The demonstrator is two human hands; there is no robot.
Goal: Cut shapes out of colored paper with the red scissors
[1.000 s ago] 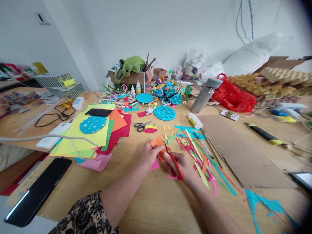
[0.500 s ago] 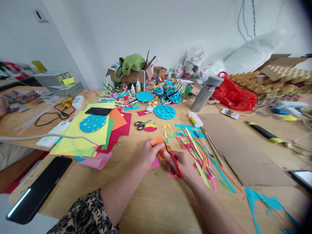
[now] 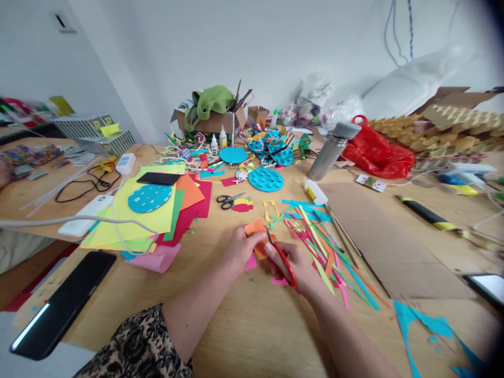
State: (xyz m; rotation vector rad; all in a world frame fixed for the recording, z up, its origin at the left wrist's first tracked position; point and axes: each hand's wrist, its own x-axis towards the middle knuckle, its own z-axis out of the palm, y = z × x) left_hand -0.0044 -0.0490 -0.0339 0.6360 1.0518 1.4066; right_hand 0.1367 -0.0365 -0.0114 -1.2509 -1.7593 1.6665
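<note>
We are nudging red-handled scissors (image 3: 284, 261) slightly farther into orange paper (image 3: 256, 237); right hand (image 3: 296, 265) edging right, left hand (image 3: 241, 247) regripping paper.

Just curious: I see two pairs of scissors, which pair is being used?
The red-handled scissors in the right hand; the black-handled scissors lie untouched farther back.

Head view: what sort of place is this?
Most likely a paper-craft worktable in a plain room. The right hand works red-handled scissors into an orange paper piece held by the left hand; coloured strips and glue bottles lie around.
</note>
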